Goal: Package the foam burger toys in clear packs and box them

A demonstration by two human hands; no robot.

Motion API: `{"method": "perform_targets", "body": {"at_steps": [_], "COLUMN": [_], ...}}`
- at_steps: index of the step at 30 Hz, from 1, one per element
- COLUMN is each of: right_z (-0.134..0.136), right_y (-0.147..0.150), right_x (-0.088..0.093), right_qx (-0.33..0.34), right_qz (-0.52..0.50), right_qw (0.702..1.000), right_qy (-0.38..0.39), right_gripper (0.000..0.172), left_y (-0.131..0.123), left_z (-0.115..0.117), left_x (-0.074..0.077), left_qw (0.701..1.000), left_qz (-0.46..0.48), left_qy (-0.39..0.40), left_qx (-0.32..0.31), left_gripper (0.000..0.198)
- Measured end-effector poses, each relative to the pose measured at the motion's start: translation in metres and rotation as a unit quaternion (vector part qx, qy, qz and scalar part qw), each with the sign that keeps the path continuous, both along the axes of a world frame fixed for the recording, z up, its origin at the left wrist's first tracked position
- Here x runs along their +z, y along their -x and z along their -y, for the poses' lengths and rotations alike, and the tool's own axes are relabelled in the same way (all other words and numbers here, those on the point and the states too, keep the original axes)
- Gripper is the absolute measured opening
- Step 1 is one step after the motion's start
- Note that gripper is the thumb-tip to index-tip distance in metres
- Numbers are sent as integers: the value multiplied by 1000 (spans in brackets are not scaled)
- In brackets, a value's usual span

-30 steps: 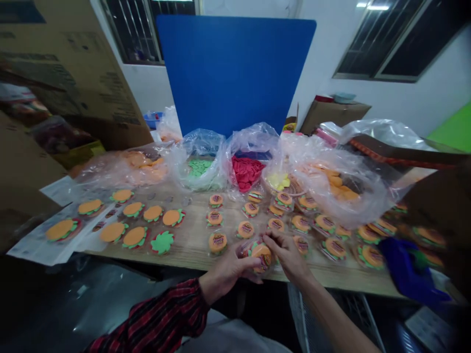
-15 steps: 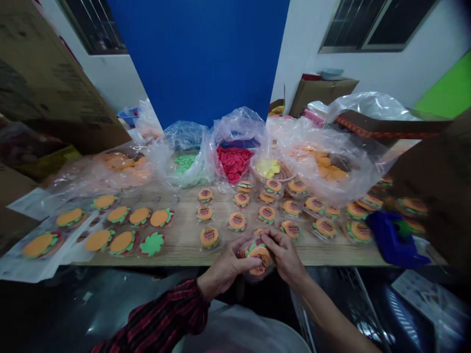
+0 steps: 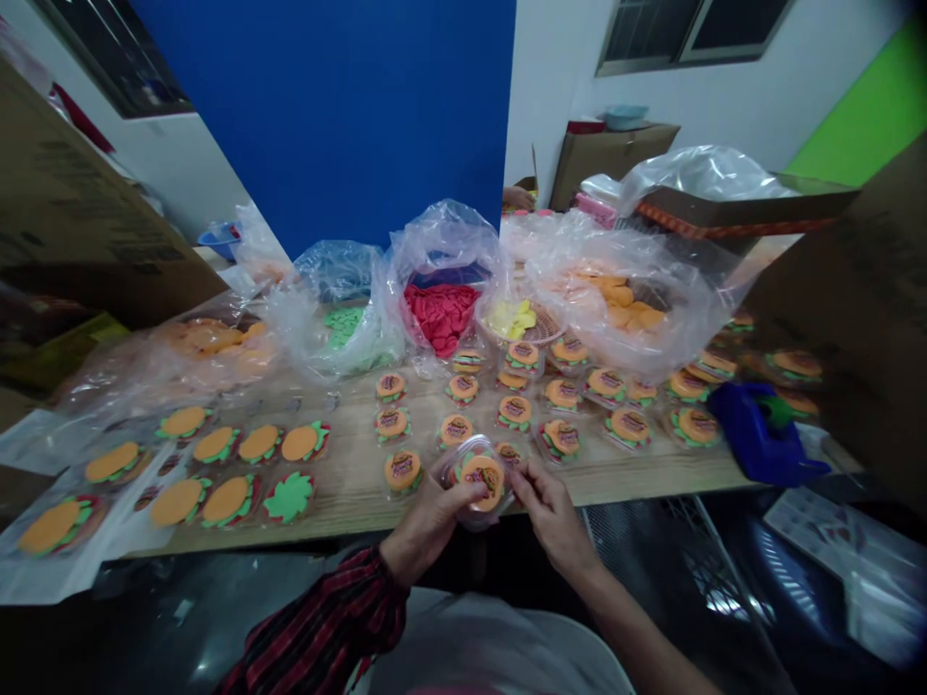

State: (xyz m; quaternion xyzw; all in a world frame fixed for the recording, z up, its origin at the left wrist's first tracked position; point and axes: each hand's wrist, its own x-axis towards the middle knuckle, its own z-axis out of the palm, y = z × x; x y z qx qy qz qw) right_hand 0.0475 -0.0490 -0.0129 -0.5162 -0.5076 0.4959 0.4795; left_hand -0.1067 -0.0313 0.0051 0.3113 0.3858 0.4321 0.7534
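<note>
Your left hand (image 3: pixel 427 523) is closed on a clear pack (image 3: pixel 474 444), the thumb lying across its front. Your right hand (image 3: pixel 554 516) is narrow, thumb and fingertips drawn together against the right side of the same pack; whether they pinch its edge is too small to tell. The pack is held tilted at the near edge of the table (image 3: pixel 354 478), directly in front of you. Inside it is a burger (image 3: pixel 485 480) with a printed orange top and some green showing.

Left of your hands, three packed burgers (image 3: pixel 403 470) form a column. Farther left are plain orange bun pieces (image 3: pixel 226 499) with green and red edges, beside a green leafy piece (image 3: pixel 288 497). To the right of the held pack, further packed burgers (image 3: pixel 561 437) lie in close groups, and a blue tape dispenser (image 3: pixel 757 444) stands near the table's right end. Behind these, clear bags contain green pieces (image 3: pixel 344 326), red pieces (image 3: pixel 443 317) and orange pieces (image 3: pixel 633 316); yellow pieces (image 3: pixel 513 317) lie in a basket (image 3: pixel 547 328)
</note>
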Motion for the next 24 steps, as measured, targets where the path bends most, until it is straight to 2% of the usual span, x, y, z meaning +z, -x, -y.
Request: {"method": "perform_targets", "body": {"at_steps": [5, 8, 12, 18, 24], "right_z": [8, 13, 11, 0, 11], "right_y": [3, 2, -5, -5, 0], "right_x": [-12, -15, -8, 3, -14], "right_qx": [-16, -16, 5, -9, -74], "right_qz": [-41, -67, -41, -83, -153], "right_qw": [999, 997, 999, 996, 984], "right_qy": [17, 31, 23, 31, 46], "right_gripper": [31, 31, 31, 29, 28], "left_y": [-4, -6, -7, -11, -14], "left_z": [2, 2, 5, 13, 16], "left_x": [-3, 0, 2, -3, -5], "left_qw": [1000, 999, 999, 993, 993], "left_qz": [21, 33, 1, -38, -64], "left_qy": [16, -9, -40, -31, -23], "left_qx": [-7, -18, -29, -109, -97], "left_gripper": [53, 45, 40, 45, 41]}}
